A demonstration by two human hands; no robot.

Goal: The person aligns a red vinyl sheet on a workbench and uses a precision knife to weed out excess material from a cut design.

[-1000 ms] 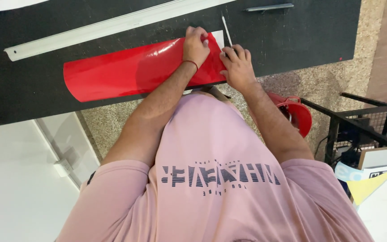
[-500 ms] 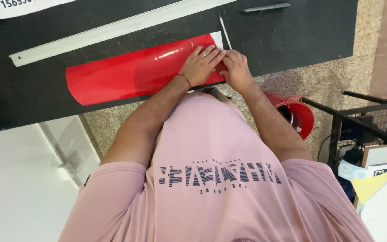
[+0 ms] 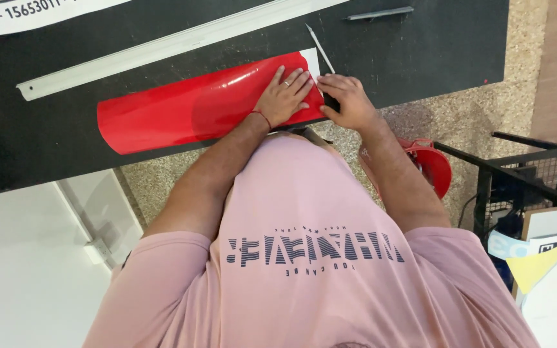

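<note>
Two hands on red vinyl sheet point(image 3: 188, 106), lying on black table point(image 3: 420, 45). Left hand point(image 3: 285, 96): flat, fingers spread, gripping nothing. Right hand point(image 3: 346, 100): curled at corner; grip unclear. Thin, slick, curl-prone; likely best peeled from corner.

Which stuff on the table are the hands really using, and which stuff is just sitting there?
In use:
- red glossy sheet, pressed flat by the left hand
- right hand at the sheet's right end

Just lying about:
- long white strip
- thin grey bar
- red cone-shaped thing by the floor
- black wire rack
</note>
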